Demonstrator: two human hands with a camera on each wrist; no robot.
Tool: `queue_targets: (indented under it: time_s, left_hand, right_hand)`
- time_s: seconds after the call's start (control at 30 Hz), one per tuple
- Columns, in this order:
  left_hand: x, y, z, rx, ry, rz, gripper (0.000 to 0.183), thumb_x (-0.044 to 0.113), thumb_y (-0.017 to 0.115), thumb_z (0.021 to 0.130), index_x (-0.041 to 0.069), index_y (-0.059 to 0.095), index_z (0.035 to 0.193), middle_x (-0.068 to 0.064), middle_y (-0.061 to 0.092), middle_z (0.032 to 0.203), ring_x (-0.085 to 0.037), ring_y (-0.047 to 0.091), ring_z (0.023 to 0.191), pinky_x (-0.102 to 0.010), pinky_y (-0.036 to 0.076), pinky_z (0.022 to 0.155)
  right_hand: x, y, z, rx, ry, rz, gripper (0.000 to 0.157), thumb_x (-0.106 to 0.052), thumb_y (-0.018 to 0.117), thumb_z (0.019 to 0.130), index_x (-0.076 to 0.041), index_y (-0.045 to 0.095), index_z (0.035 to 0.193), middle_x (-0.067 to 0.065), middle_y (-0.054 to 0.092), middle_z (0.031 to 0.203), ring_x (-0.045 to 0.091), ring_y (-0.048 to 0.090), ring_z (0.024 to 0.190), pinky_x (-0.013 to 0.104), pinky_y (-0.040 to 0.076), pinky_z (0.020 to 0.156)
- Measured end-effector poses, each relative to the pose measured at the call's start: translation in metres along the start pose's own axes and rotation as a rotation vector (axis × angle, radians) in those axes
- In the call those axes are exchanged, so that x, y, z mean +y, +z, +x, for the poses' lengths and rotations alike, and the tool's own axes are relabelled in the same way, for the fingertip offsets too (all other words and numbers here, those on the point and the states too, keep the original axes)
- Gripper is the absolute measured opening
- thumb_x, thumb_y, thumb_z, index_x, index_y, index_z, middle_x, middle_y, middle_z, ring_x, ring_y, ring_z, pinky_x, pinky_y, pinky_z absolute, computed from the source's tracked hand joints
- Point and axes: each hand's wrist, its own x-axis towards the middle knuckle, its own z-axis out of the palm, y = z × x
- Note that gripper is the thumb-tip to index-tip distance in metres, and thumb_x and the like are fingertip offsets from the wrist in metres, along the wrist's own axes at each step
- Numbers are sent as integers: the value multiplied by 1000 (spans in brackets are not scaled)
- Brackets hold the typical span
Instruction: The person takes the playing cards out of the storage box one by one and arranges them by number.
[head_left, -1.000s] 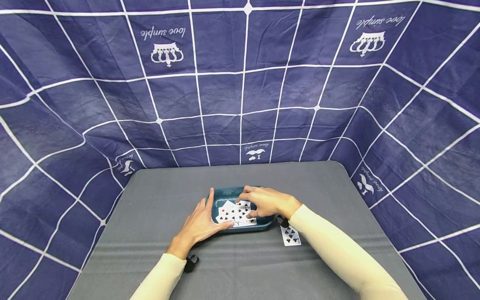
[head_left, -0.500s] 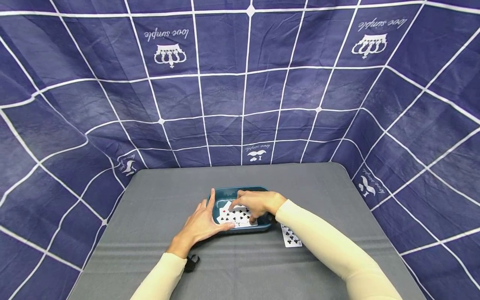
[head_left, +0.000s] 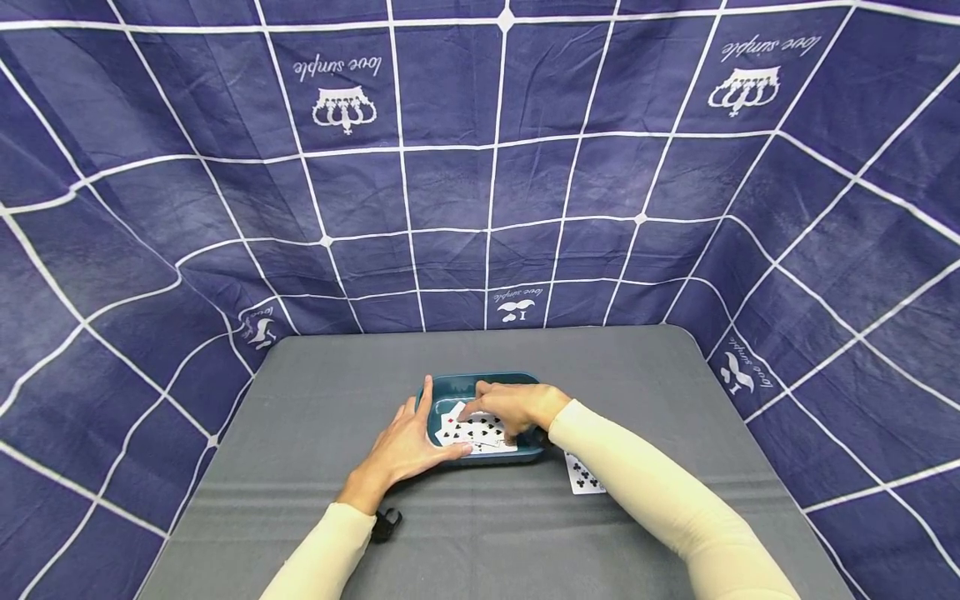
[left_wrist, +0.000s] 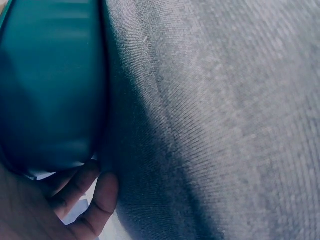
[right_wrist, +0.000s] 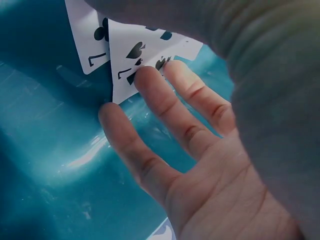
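A teal tray sits mid-table, with several overlapping playing cards face up in it. My left hand holds the tray's left end, its thumb over the near rim. In the left wrist view, bent fingers lie beside the tray's outer wall. My right hand reaches into the tray from the right, thumb and forefinger spread over the cards. The right wrist view shows its other fingers extended, tips at a seven of spades; a clubs card lies beside it. The thumb-to-card contact is hidden.
A clubs card lies face up on the grey table, right of the tray and partly under my right sleeve. Blue cloth with white grid lines hangs behind and at both sides. A black wrist strap is by my left wrist.
My right hand has moved slightly left and deeper over the cards, then stays nearly still. The left hand keeps its place on the tray. The whole head view shifts slightly.
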Motion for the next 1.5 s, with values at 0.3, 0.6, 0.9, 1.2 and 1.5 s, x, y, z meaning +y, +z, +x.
queue_targets:
  time_s: [0.3,0.6,0.9,1.2,1.5]
  left_hand:
    - [0,0,0,-9,-8,1,154,101,78,79,34,-7,189,-28,43,183,-47,52,164,-76,58,110]
    - [1,-1,0,-12,-15,-6,153,100,78,80,31,-3,190,-29,40,184,-47,50,166,-77,58,111]
    - [0,0,0,-12,-18,-18,152,100,78,80,33,-4,189,-31,38,185,-49,46,169,-79,56,113]
    - [0,1,1,-2,-16,-18,153,98,81,80,28,0,190,-32,39,184,-51,47,168,-79,56,112]
    - [0,1,-1,-4,-14,-26,151,97,81,81,36,-5,189,-31,38,185,-49,48,168,-77,57,112]
  right_hand:
    - [0,0,2,5,11,10,97,-14,111,78,-42,69,160,-1,63,132,9,63,106,29,60,95]
    - [-1,-2,1,4,26,29,99,-16,112,77,-43,68,162,0,62,133,9,61,98,29,60,91]
    - [-3,-2,3,1,40,5,98,-18,113,77,-40,68,160,1,63,136,12,66,104,33,63,96]
    - [-4,-2,3,10,49,13,97,-19,114,76,-37,67,159,1,63,139,15,69,112,36,65,101]
    - [-3,-2,3,9,77,37,95,-25,112,79,-37,64,159,-2,62,139,13,68,123,37,63,108]
